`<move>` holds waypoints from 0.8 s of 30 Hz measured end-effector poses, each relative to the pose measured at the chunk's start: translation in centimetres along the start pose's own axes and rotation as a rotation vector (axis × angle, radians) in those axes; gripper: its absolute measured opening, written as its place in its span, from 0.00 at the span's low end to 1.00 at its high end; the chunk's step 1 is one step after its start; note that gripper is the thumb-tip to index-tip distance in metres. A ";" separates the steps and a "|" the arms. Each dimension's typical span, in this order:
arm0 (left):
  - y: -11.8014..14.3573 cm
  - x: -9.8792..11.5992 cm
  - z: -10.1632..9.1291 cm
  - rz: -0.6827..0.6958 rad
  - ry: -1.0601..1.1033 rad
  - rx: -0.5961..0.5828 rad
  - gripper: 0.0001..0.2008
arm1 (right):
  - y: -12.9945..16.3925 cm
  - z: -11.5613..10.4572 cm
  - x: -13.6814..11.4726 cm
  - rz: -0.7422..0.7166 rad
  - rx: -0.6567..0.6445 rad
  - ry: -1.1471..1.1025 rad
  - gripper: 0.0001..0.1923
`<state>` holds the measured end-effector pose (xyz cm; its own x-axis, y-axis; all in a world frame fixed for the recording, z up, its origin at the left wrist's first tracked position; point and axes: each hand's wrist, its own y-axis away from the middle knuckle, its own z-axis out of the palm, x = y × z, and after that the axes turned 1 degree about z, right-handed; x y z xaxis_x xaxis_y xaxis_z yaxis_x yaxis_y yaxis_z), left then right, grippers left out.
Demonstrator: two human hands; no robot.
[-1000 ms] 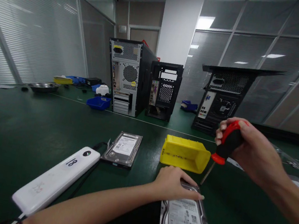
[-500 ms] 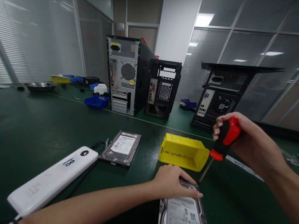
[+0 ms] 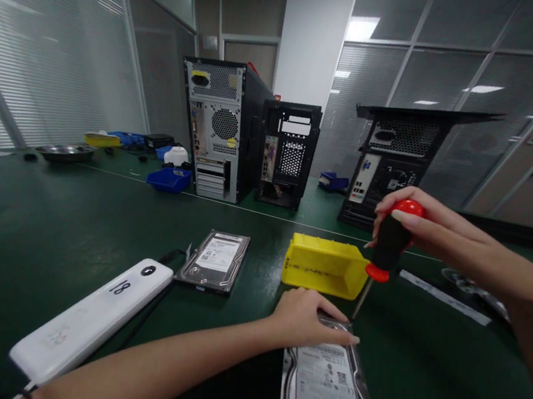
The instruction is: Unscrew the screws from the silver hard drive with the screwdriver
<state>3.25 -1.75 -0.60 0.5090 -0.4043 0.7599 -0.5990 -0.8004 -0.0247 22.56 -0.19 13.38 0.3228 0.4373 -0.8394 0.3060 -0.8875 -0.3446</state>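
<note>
A silver hard drive (image 3: 329, 398) with a white label lies in front of me, running out of the bottom of the view. My left hand (image 3: 308, 321) grips its far end, thumb across the top and fingers over the far left side. In my right hand (image 3: 405, 218) is a screwdriver (image 3: 389, 246) with a red and black handle, held tilted. Its thin shaft reaches down to the drive's far right corner; whether a screw sits under the tip is too small to tell. Just beyond stands a yellow bin (image 3: 323, 269) on its side, with small bits inside.
A second hard drive (image 3: 216, 260) lies left of centre, near a white power bank (image 3: 93, 320) marked 18 with a cable. Behind stand computer cases (image 3: 221, 132), another case (image 3: 389, 158) and a blue bin (image 3: 168, 179). A metal bowl (image 3: 65, 153) sits far left.
My right hand has turned around the screwdriver handle, with the thumb now across its upper part. My left hand stays on the hard drive. The view has shifted slightly.
</note>
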 end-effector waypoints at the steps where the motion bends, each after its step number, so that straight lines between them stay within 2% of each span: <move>1: 0.0 0.0 0.0 -0.009 -0.004 0.001 0.27 | 0.1 -0.1 -0.2 -0.058 -0.050 0.153 0.15; 3: -0.2 0.0 0.0 -0.037 -0.014 -0.002 0.27 | 0.3 -0.3 -0.6 -0.151 -0.043 0.293 0.14; 5: -0.5 0.1 -0.2 -0.065 -0.012 -0.028 0.27 | 0.4 -0.4 -0.9 -0.206 -0.027 0.319 0.14; 8: -0.7 0.2 -1.2 -0.049 0.060 -0.123 0.22 | 0.5 -0.7 -1.1 -0.197 -0.042 0.311 0.14; 10: -0.3 0.2 -2.7 0.003 0.094 -0.154 0.20 | 0.6 -0.8 -1.0 -0.175 -0.030 0.336 0.14; 14: 2.7 0.0 -6.5 0.072 -0.183 0.021 0.17 | 0.5 -1.1 -1.0 -0.227 0.042 0.480 0.17; 17: 6.3 -0.5 -8.4 0.115 -0.374 0.057 0.13 | 0.5 -1.1 -1.0 -0.262 0.079 0.590 0.22; 20: 9.8 -1.1 -8.1 0.175 -0.578 -0.020 0.11 | 0.8 -1.4 -1.0 -0.201 0.052 0.531 0.24; 24: 12.4 -1.8 -5.9 0.246 -0.662 -0.035 0.17 | 1.0 -2.0 -0.8 -0.169 -0.028 0.433 0.23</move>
<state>-8.80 -8.34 1.57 0.6190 -0.7646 0.1795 -0.7586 -0.6412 -0.1156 24.39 -1.16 14.59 0.6086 0.6010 -0.5181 0.4087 -0.7971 -0.4445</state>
